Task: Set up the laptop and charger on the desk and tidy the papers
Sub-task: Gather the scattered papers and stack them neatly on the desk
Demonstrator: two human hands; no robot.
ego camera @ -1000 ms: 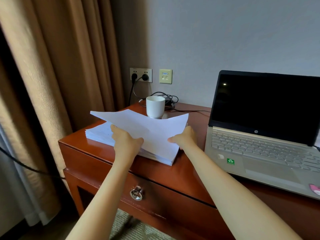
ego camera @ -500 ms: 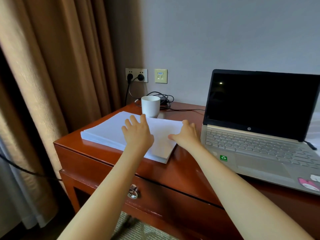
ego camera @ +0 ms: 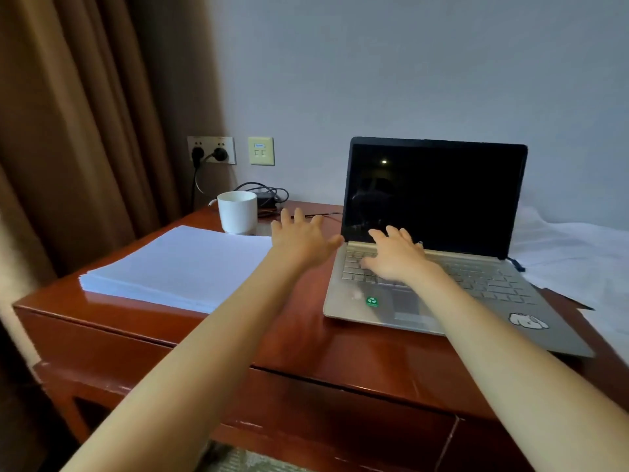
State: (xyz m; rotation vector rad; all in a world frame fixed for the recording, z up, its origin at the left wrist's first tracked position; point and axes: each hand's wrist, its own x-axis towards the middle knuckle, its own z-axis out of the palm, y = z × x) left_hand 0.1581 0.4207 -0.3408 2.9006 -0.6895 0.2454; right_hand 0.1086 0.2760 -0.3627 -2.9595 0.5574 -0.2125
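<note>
An open gold laptop (ego camera: 459, 294) with a dark screen stands on the red-brown desk (ego camera: 306, 338). A squared stack of white papers (ego camera: 177, 264) lies flat on the desk's left part. My left hand (ego camera: 301, 241) hovers with fingers spread between the papers and the laptop's left edge, holding nothing. My right hand (ego camera: 396, 255) is spread over the left side of the keyboard. The black charger with its coiled cable (ego camera: 265, 195) lies at the back of the desk, and a plug sits in the wall socket (ego camera: 211, 150).
A white cup (ego camera: 237, 212) stands behind the papers, close to my left hand. Brown curtains (ego camera: 85, 131) hang at the left. White bedding (ego camera: 578, 257) lies right of the laptop. The desk has a drawer front below its top.
Both hands let go of the papers, which now lie flat and squared, and moved right toward the laptop. The view has shifted right as well.
</note>
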